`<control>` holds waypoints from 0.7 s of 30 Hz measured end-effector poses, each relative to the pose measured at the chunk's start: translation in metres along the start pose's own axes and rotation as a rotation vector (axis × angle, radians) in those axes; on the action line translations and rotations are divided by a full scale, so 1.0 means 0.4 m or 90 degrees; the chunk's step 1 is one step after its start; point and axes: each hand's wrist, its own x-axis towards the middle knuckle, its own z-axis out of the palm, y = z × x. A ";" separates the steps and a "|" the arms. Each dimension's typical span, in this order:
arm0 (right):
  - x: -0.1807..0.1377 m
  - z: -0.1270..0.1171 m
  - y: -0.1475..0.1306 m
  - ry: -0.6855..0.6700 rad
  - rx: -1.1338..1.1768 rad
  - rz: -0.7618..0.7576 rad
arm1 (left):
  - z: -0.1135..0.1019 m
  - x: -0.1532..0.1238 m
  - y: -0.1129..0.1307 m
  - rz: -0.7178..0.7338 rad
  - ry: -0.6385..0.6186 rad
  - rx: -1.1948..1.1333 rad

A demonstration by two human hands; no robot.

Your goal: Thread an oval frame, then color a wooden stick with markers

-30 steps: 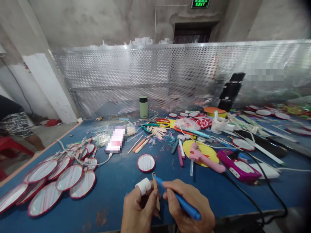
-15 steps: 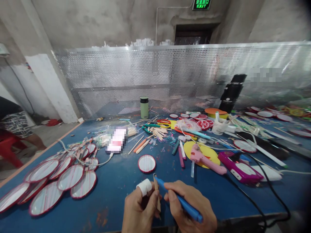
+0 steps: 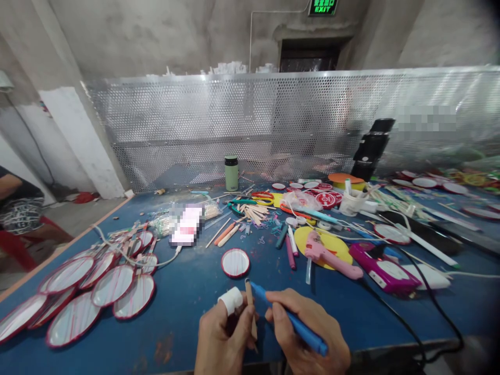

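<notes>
Pinched in my left hand, which has white tape around one finger, is a flat wooden craft stick standing nearly upright. My right hand grips a blue marker pen. The pen's tip is close to the stick's upper end; whether they touch is hard to tell. Just beyond my hands lies a round white disc with a red rim. A pink glue gun rests on a yellow disc to the right.
Several red-rimmed discs are piled at the left, with a cable across them from a phone. Loose wooden sticks, markers and a purple device lie around. A green bottle stands at the back. A person sits far left.
The marker's tip has shifted slightly right, away from the stick's upper end. My hands stay almost in place. The person at the far left has moved, with an arm now showing.
</notes>
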 end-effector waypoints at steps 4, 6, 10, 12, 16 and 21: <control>0.000 0.002 0.003 -0.002 0.012 -0.002 | 0.001 -0.001 0.007 0.003 -0.003 -0.006; 0.002 0.003 0.002 0.005 0.007 -0.001 | 0.001 -0.001 0.007 0.000 -0.010 -0.015; 0.004 0.005 -0.002 0.036 -0.004 -0.001 | 0.001 -0.001 0.006 -0.003 -0.011 -0.021; 0.003 0.005 -0.002 0.044 0.000 0.000 | 0.001 -0.001 0.007 0.000 -0.009 -0.020; -0.004 0.004 0.003 0.022 0.003 -0.002 | 0.002 -0.001 0.010 0.004 -0.009 -0.027; -0.003 0.005 0.001 0.029 -0.002 0.003 | 0.002 0.000 0.006 -0.004 -0.014 -0.019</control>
